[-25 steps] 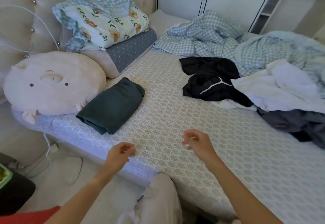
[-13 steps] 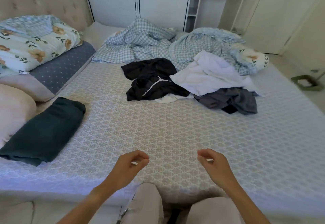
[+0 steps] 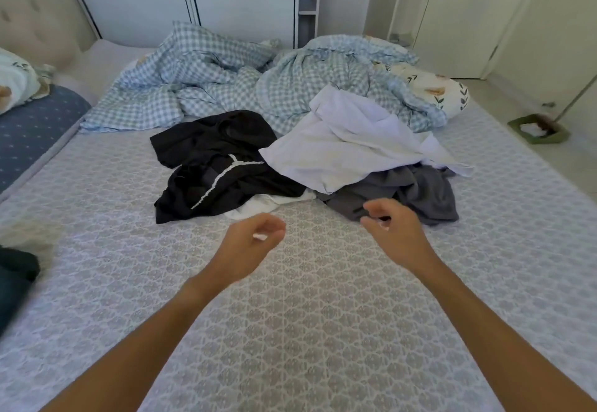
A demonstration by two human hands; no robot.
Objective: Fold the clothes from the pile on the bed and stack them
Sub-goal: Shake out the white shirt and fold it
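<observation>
Bed [image 3: 290, 331] holds one dark folded item [image 3: 14, 279] at far left edge, pile of black [image 3: 219, 166], white [image 3: 349, 146] and grey clothes [image 3: 416, 192] unfolded mid-bed, left hand [image 3: 248, 247] and right hand [image 3: 394, 234] loosely curled, empty, near pile, so mostly left to do.

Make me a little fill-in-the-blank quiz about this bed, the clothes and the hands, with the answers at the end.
1. The white garment lies partly on top of the ____ garment.
2. The black garment carries a thin trim coloured ____.
3. Both the left hand and the right hand hold ____.
4. The hand nearer the grey garment is the ____ one.

Answers: grey; white; nothing; right
</observation>
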